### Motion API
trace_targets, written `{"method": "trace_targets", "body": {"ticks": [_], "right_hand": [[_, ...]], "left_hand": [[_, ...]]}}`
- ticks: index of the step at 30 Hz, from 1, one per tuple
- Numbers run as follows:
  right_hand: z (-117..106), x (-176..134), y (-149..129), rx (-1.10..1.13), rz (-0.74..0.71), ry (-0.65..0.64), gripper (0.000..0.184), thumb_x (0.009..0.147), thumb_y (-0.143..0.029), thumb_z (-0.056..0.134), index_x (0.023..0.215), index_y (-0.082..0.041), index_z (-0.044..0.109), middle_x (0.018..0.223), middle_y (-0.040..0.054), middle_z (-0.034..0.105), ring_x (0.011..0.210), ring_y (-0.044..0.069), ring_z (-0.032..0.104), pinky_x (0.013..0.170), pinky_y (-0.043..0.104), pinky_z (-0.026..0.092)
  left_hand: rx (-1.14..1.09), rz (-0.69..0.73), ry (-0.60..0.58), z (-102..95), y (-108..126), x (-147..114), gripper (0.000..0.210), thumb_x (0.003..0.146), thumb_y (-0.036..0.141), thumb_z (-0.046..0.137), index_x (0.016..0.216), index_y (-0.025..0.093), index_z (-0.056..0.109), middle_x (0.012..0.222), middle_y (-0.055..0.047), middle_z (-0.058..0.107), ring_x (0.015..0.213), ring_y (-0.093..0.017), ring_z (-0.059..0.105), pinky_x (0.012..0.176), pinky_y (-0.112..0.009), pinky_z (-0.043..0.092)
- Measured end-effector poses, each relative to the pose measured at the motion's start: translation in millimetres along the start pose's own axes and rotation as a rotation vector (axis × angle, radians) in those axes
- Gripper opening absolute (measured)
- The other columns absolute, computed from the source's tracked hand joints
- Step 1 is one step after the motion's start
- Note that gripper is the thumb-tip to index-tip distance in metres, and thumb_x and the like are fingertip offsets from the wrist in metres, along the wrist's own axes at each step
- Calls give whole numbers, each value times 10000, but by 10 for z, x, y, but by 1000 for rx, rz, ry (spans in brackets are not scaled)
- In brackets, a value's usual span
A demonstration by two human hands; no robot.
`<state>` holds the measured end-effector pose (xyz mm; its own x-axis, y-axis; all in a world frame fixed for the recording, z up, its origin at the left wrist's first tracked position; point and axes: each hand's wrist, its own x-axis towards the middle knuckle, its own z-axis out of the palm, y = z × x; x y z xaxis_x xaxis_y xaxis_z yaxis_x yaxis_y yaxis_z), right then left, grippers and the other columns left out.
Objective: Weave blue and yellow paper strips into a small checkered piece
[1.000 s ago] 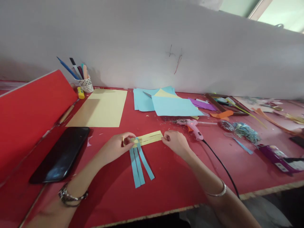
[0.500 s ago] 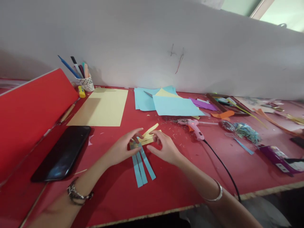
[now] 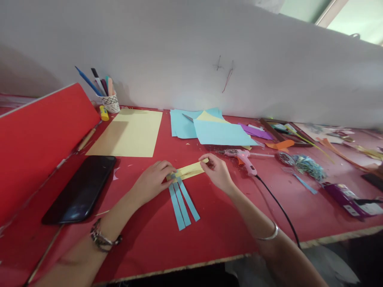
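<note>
Blue paper strips [image 3: 181, 205] fan toward me on the red table, their upper ends meeting yellow paper strips [image 3: 191, 170] that run off to the right. Over the crossing, my left hand [image 3: 154, 179] presses its fingertips on the joined ends. Its fingers are bent and partly cover the overlap. My right hand [image 3: 218, 171] pinches the far right end of a yellow strip between thumb and fingers. The yellow strips lie close together, with a thin dark gap between them.
A black phone [image 3: 79, 189] lies at left, beside a red board [image 3: 44, 147]. Behind are a yellow sheet [image 3: 131, 133], blue sheets [image 3: 224, 133] and a pen cup [image 3: 110, 103]. To the right sit a pink glue gun [image 3: 243, 159] with its cord, a yarn bundle [image 3: 309, 166] and a purple box [image 3: 344, 199].
The raised yellow strip now lies flat along the others. My right hand has moved right and closed on its end; my left hand has settled over the crossing.
</note>
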<state>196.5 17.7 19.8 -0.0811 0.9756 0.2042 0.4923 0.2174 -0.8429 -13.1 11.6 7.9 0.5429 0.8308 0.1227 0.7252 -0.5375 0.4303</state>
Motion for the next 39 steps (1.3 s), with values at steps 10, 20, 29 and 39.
{"method": "trace_targets", "body": {"ticks": [10, 20, 29, 39], "right_hand": [[-55, 51, 127, -207, -165, -2, 104, 703, -206, 428, 687, -185, 528, 614, -5, 506, 490, 98, 396, 496, 218, 332], [-65, 61, 246, -333, -268, -85, 160, 734, -140, 380, 741, -183, 533, 723, 32, 562, 558, 117, 460, 544, 225, 358], [-73, 37, 208, -429, -227, -132, 201, 747, -134, 356, 829, -188, 532, 783, 47, 575, 590, 134, 477, 551, 231, 348], [-71, 35, 183, -489, -175, -130, 187, 735, -119, 360, 802, -201, 513, 666, 9, 513, 555, 136, 431, 540, 226, 323]], "left_hand": [[71, 122, -3, 36, -34, -9, 177, 825, 195, 463, 946, 153, 584, 902, -68, 589, 829, -177, 564, 681, -278, 473], [-1, 91, -22, 17, -32, -4, 201, 840, 234, 447, 951, 137, 583, 887, -71, 576, 801, -168, 563, 647, -263, 459], [-10, 104, -9, 23, -45, -5, 219, 847, 267, 432, 939, 142, 586, 896, -75, 586, 812, -175, 568, 666, -279, 464], [-52, 96, 0, 8, -34, -21, 294, 886, 256, 321, 944, 156, 592, 902, -72, 597, 831, -179, 576, 694, -304, 464]]}}
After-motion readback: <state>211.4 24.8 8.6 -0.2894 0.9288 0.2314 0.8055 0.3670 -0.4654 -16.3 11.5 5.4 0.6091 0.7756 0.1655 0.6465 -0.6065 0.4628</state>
